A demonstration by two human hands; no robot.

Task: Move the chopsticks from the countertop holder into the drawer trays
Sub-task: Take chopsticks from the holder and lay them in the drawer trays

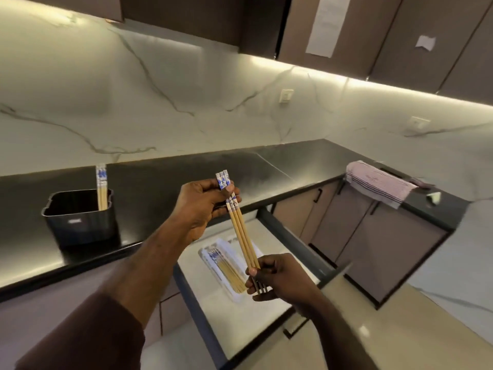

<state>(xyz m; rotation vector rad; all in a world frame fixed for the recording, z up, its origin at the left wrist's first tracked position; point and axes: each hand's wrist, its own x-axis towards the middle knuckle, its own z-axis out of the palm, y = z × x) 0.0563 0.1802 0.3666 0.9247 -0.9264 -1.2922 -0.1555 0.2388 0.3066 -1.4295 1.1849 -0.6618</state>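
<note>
While your left hand [202, 206] pinches the patterned tops of a small bundle of chopsticks [241, 225] at mid-frame, your right hand [277, 279] grips their tips lower right, above the open drawer [269, 236]. More chopsticks lie in its white tray [213, 263]; others [101, 186] stand in the black holder [80, 222], left.

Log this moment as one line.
both hands: left, right hold chopsticks | over drawer tray | holder: some remain
</note>
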